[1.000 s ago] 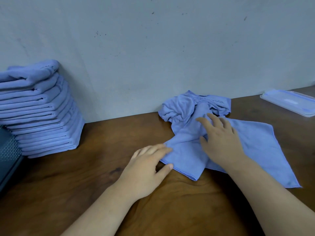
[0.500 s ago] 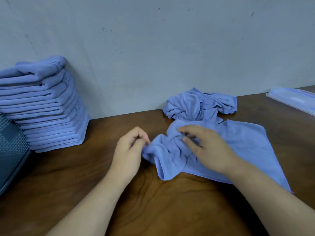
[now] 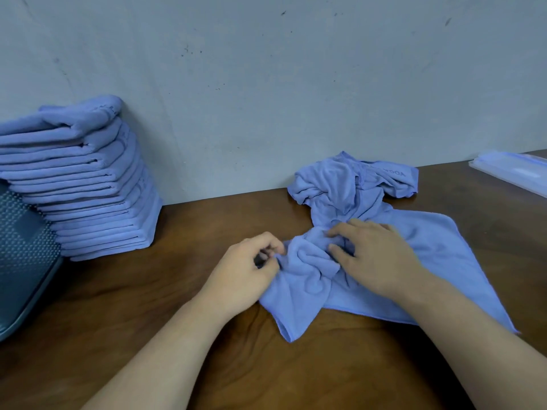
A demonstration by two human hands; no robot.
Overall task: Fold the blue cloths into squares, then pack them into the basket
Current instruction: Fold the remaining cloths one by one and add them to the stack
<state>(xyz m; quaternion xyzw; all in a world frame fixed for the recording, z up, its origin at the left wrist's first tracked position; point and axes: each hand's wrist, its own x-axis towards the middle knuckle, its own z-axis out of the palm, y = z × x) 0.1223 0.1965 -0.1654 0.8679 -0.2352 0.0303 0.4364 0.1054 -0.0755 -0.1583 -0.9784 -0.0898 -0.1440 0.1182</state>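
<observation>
Dark brown wooden counter (image 3: 148,306) meets a pale grey wall (image 3: 266,84), and a loose blue microfibre cloth (image 3: 438,261) lies bunched at centre right of the frame. Its gathered edge is pinched between the thumb and curled fingers of the left hand (image 3: 245,276), while the right hand (image 3: 376,258) clutches a fold just beside it. At the left, a stack of folded blue cloths (image 3: 88,184) stands against the wall, just beside a dark grey perforated basket (image 3: 23,255) at the frame's edge.
</observation>
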